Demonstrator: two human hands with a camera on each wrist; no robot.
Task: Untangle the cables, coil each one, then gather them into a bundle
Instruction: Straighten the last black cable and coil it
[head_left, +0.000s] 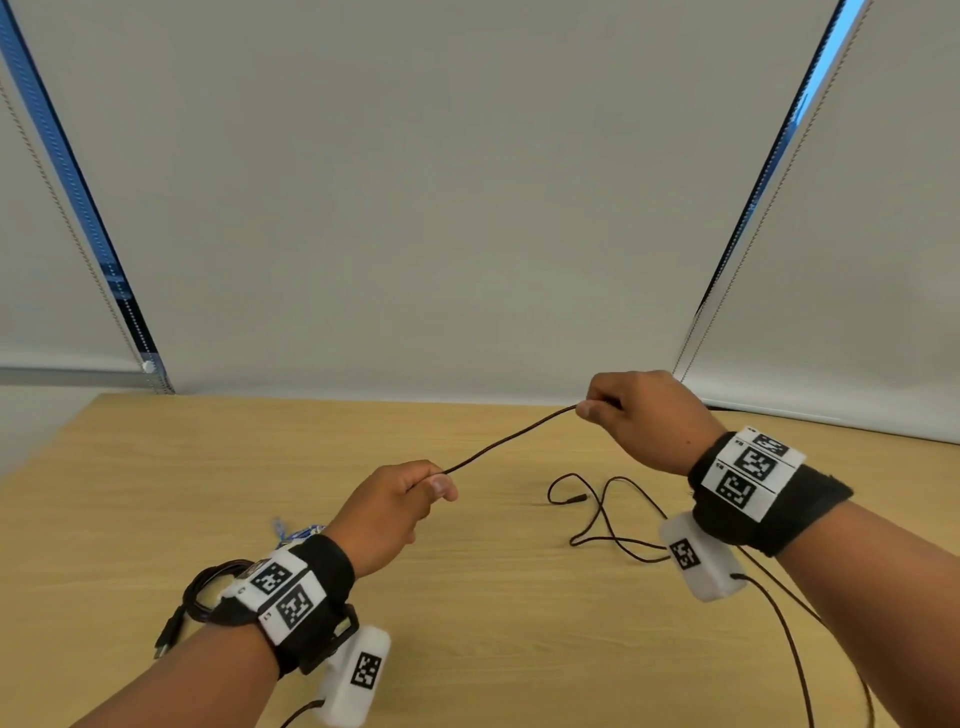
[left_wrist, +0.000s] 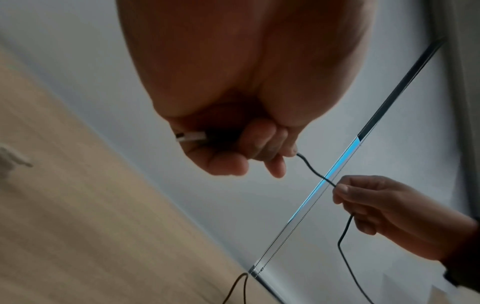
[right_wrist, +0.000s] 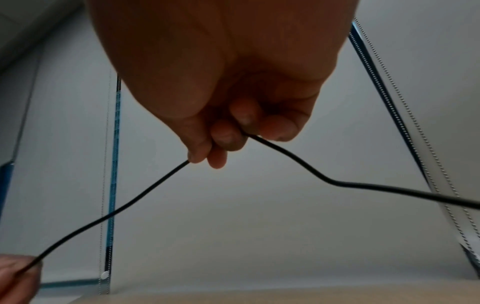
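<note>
A thin black cable (head_left: 509, 441) runs taut in the air between my two hands above the wooden table (head_left: 467, 597). My left hand (head_left: 434, 480) grips one end of it; the left wrist view shows its silver USB plug (left_wrist: 191, 136) tucked inside the curled fingers (left_wrist: 259, 156). Farther along the cable, my right hand (head_left: 592, 408) pinches it, fingers curled round it (right_wrist: 228, 139). The rest of the cable (head_left: 597, 514) lies in loose loops on the table under the right wrist. A coiled black cable (head_left: 208, 597) with a plug (head_left: 166, 639) lies by the left wrist.
A blue and white item (head_left: 296, 530) lies partly hidden behind my left wrist. White roller blinds (head_left: 467, 208) with bead chains close off the far side behind the table edge. Wrist camera leads trail over the near right of the table.
</note>
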